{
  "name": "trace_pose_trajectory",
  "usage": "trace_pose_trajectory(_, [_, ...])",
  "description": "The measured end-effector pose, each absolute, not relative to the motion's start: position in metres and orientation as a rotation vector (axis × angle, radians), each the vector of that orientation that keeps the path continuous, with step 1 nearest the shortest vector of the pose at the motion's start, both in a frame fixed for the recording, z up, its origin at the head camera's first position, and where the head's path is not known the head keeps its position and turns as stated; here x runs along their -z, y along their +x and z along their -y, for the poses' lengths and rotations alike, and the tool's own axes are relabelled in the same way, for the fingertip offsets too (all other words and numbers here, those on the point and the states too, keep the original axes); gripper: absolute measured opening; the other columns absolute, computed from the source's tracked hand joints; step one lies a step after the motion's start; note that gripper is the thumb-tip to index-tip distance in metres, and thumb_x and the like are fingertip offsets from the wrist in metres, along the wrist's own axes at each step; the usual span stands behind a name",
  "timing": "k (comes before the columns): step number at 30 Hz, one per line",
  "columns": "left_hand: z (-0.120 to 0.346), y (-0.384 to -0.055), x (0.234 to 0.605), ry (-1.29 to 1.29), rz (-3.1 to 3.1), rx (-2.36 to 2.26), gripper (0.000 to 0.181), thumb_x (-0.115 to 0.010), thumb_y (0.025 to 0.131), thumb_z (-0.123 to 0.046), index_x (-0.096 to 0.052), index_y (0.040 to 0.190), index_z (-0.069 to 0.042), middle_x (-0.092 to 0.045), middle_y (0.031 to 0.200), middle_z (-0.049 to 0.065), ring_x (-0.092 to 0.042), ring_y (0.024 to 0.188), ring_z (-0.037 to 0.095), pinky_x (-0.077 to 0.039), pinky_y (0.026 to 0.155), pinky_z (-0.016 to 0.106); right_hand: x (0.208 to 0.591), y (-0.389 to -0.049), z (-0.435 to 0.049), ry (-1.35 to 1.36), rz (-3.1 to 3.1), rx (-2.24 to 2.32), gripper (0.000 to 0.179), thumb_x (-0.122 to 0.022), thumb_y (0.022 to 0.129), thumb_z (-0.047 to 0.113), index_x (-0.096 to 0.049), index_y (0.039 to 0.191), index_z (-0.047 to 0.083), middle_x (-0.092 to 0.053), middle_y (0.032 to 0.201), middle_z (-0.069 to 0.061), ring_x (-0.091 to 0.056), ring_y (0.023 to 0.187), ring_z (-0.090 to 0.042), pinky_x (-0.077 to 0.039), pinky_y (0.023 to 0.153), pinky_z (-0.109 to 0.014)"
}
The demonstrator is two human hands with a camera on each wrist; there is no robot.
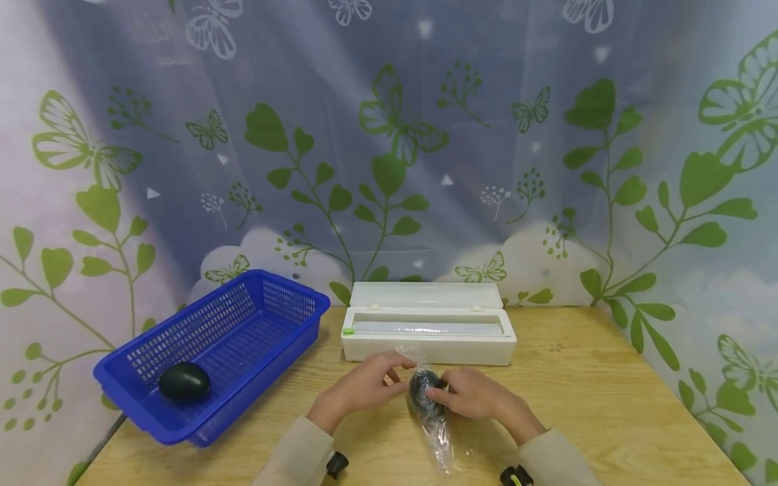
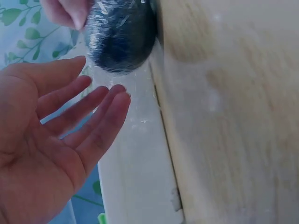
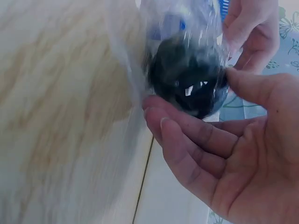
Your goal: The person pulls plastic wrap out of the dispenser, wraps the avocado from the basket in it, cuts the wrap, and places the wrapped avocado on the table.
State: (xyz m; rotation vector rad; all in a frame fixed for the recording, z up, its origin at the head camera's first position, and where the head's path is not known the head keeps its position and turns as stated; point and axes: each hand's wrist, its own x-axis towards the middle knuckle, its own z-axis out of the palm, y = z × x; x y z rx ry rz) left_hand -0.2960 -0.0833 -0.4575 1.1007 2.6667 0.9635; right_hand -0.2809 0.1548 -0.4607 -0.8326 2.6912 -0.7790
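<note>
A dark green, egg-shaped fruit or vegetable [image 1: 423, 388], wrapped in clear plastic film, is between the two hands, in front of the white box. The film [image 1: 439, 442] trails from its near end in a crinkled tail. My right hand [image 1: 477, 393] grips the wrapped piece from the right, thumb on one side and fingers curled at the other. On its left my left hand [image 1: 365, 385] is held with fingers loosely bent. The left wrist view shows this hand [image 2: 65, 121] with its fingertips just below the wrapped piece [image 2: 122, 39], a gap between them.
A white cling film dispenser box [image 1: 428, 349] with its lid [image 1: 425, 295] raised stands at the back of the wooden table [image 1: 583, 391]. At the left, a blue plastic basket [image 1: 273, 374] holds another dark green oval piece [image 1: 184, 383]. A patterned curtain [image 1: 486, 135] hangs behind.
</note>
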Motion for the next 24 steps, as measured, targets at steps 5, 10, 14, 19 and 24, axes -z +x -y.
trace_pose_trajectory(5, [0.085, -0.299, 0.462, 1.103, -2.599, -0.959, 0.039, -0.061, 0.093, -0.025, -0.057, 0.130, -0.013, -0.060, 0.130, 0.003, -0.065, 0.096, 0.012, -0.052, 0.078, 0.018, 0.461, -0.279, -0.152, -0.835, -2.560, 0.848, 0.052, -0.045, 0.097, 0.050, -0.066, 0.073, 0.009, -0.066, 0.060, -0.008, -0.058, 0.047, -0.018, -0.043, 0.046, -0.024])
trace_pose_trajectory(10, [0.086, -0.301, 0.465, 1.082, -2.596, -0.928, 0.039, -0.061, 0.093, -0.031, -0.059, 0.128, -0.015, -0.063, 0.127, 0.001, -0.064, 0.098, 0.011, -0.053, 0.082, 0.022, 0.457, -0.278, -0.154, -0.824, -2.654, 0.827, 0.046, -0.050, 0.095, 0.050, -0.069, 0.088, 0.008, -0.068, 0.073, -0.006, -0.059, 0.059, -0.014, -0.046, 0.053, -0.026])
trace_pose_trajectory(14, [0.085, -0.301, 0.466, 1.057, -2.615, -0.915, 0.041, -0.061, 0.092, -0.036, -0.060, 0.127, -0.014, -0.063, 0.126, 0.000, -0.062, 0.106, 0.016, -0.052, 0.090, 0.030, 0.453, -0.280, -0.159, -0.906, -2.704, 0.881, 0.049, -0.061, 0.091, 0.044, -0.058, 0.123, 0.008, -0.065, 0.113, -0.009, -0.064, 0.088, -0.019, -0.053, 0.070, -0.032])
trace_pose_trajectory(19, [0.085, -0.301, 0.467, 1.024, -2.654, -0.869, 0.044, -0.060, 0.092, -0.040, -0.060, 0.127, -0.013, -0.061, 0.126, 0.001, -0.057, 0.117, 0.018, -0.048, 0.099, 0.035, 0.457, -0.284, -0.161, -1.046, -2.566, 0.938, 0.068, -0.067, 0.087, 0.038, -0.041, 0.142, 0.009, -0.047, 0.144, -0.011, -0.055, 0.121, -0.033, -0.050, 0.095, -0.046])
trace_pose_trajectory(24, [0.087, -0.301, 0.469, 1.048, -2.653, -0.843, 0.044, -0.060, 0.092, -0.042, -0.062, 0.125, -0.013, -0.061, 0.126, 0.001, -0.057, 0.118, 0.018, -0.046, 0.102, 0.035, 0.463, -0.285, -0.159, -1.106, -2.468, 0.968, 0.066, -0.069, 0.087, 0.031, -0.041, 0.142, 0.008, -0.048, 0.142, -0.012, -0.055, 0.122, -0.032, -0.049, 0.099, -0.044])
